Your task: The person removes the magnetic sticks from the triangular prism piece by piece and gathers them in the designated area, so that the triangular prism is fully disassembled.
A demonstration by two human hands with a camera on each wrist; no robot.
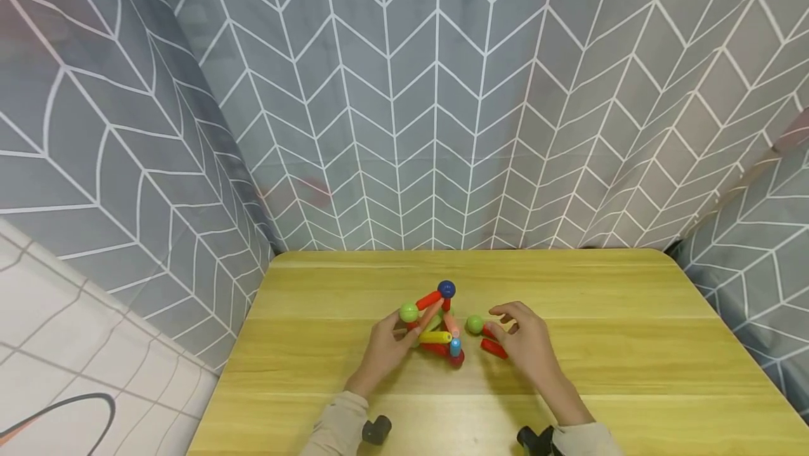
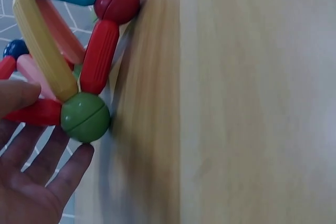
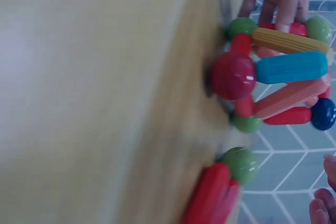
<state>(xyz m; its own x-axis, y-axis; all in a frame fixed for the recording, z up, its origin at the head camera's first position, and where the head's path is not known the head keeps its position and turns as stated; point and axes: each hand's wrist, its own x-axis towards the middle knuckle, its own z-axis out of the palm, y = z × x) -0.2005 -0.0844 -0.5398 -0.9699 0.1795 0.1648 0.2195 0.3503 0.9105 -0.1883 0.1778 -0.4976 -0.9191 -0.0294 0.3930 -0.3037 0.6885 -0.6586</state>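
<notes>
A magnetic stick-and-ball model [image 1: 436, 336] stands on the table, built of red, yellow, blue and pink rods joined by green, dark blue and red balls. My left hand [image 1: 387, 345] holds its left side. In the left wrist view the thumb lies over a red rod [image 2: 39, 113] and the fingers reach beneath it, one fingertip at a green ball [image 2: 85, 117]. To the model's right, my right hand [image 1: 526, 342] hovers with relaxed, slightly bent fingers and nothing between them. Below it lie a loose green ball [image 1: 475, 324] and red rods [image 1: 494, 348], side by side in the right wrist view.
The wooden table [image 1: 632, 343] extends on both sides of the hands. A grey curtain with white chevron lines [image 1: 436, 126] hangs behind its far edge and along the sides. White quilted fabric [image 1: 82, 329] is at the left.
</notes>
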